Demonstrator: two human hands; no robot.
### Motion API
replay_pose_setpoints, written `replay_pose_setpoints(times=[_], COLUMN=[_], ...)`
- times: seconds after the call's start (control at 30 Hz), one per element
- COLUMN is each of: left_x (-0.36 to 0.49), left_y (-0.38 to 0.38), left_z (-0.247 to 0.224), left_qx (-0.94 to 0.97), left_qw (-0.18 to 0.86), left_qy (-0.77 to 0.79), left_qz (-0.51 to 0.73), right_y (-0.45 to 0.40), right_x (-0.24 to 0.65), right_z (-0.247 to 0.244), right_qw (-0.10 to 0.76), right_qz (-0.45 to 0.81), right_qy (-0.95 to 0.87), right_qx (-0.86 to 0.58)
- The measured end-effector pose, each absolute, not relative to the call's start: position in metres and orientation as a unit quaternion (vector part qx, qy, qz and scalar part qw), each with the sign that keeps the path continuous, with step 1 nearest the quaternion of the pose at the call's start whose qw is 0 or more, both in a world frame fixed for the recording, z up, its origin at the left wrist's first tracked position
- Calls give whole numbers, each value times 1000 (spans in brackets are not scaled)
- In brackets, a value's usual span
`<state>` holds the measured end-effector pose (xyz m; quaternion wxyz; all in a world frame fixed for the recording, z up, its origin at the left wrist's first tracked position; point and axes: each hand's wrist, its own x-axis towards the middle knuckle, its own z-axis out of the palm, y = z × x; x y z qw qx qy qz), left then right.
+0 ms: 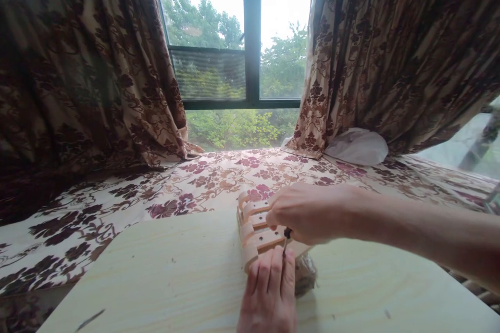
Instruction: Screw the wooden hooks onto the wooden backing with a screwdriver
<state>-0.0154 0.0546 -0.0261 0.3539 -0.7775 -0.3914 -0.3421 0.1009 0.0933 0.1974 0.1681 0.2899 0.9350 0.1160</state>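
A pale wooden slatted piece [262, 239], with rounded edges and small dark screw holes or screw heads along its slats, lies on the light wooden board in front of me. My left hand [269, 289] holds its near end, fingers close together over the last slat. My right hand [308, 213] is closed around a screwdriver [287, 239] above the slats. Most of its handle is hidden in my fist. Its thin shaft points down beside my left fingertips, and the tip is hard to make out. Under the near right side shows a clear plastic-wrapped bundle [307, 274].
The light wooden board [164, 265] has a thin dark sliver [90, 319] near its front left and small specks. Behind lies a flowered cloth [219, 171], below a window between patterned curtains [344, 62]. A white bag-like thing [357, 146] rests at the back right.
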Motion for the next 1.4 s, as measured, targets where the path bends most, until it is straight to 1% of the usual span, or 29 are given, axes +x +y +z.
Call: replay_pose_setpoints(times=[0.17,0.37,0.47,0.63,0.83,0.97,1.17,1.4], left_x=[-18,-17,-16,-14,-14,-14,-13,-15], left_y=[53,50,50,51,50,50,51,50], left_z=[-23,-20,-19,-19,-22,-21,-17,-19], left_qx=[-784,-782,-780,-781,-784,-785,-779,-786], left_qw=[344,341,339,340,333,333,340,331], left_qy=[-393,-403,-408,-402,-403,-402,-396,-403], left_qz=[-336,-332,-333,-337,-336,-332,-348,-332], right_y=[97,108,106,99,109,112,105,106], right_x=[100,97,96,99,104,105,108,109], right_z=[198,199,204,209,201,199,203,200], right_qw=[176,220,225,202,156,150,135,131], right_qz=[87,31,33,62,38,27,63,40], right_qy=[933,927,919,920,937,929,931,931], right_qx=[301,303,322,330,311,338,332,339])
